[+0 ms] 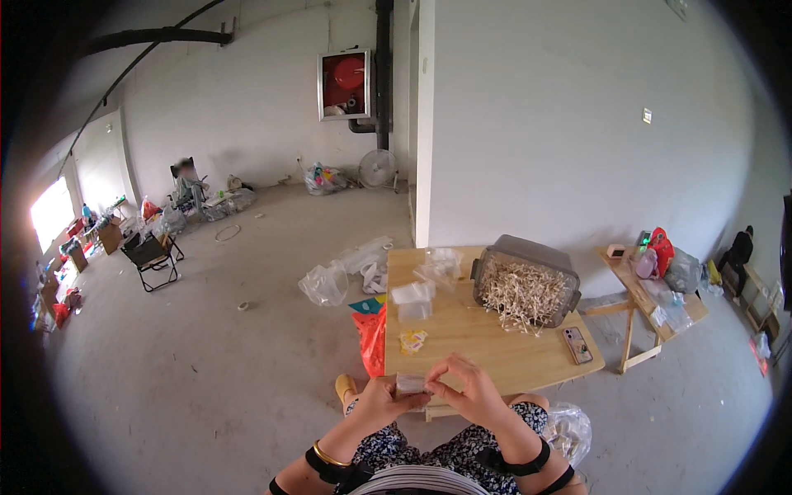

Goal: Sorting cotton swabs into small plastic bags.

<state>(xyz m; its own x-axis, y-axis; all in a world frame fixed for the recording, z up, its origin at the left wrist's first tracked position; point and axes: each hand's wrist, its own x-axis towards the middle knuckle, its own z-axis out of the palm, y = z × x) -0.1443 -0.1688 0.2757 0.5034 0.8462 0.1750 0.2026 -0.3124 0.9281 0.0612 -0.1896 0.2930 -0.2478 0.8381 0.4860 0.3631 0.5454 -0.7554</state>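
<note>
My left hand [384, 406] is closed around a small clear plastic bag [410, 384] with something whitish in it, just over the near edge of the wooden table [470, 355]. At the bag's right edge my right hand [470, 389] pinches with thumb and fingers. Yellow-and-white paper slips [412, 341] lie beyond my hands. Farther back is a pile of flat clear bags [414, 299]. A grey plastic bin [528, 247] rests tipped on its side, and thin pale sticks like cotton swabs [521, 297] spill from its mouth.
A phone [577, 345] lies at the table's right. A red bag [371, 340] hangs by its left edge, near clear plastic sheeting [326, 285] on the floor. At the right, a second wooden table [631, 285] carries bags. Two people are in the distance, one seated left, one far right.
</note>
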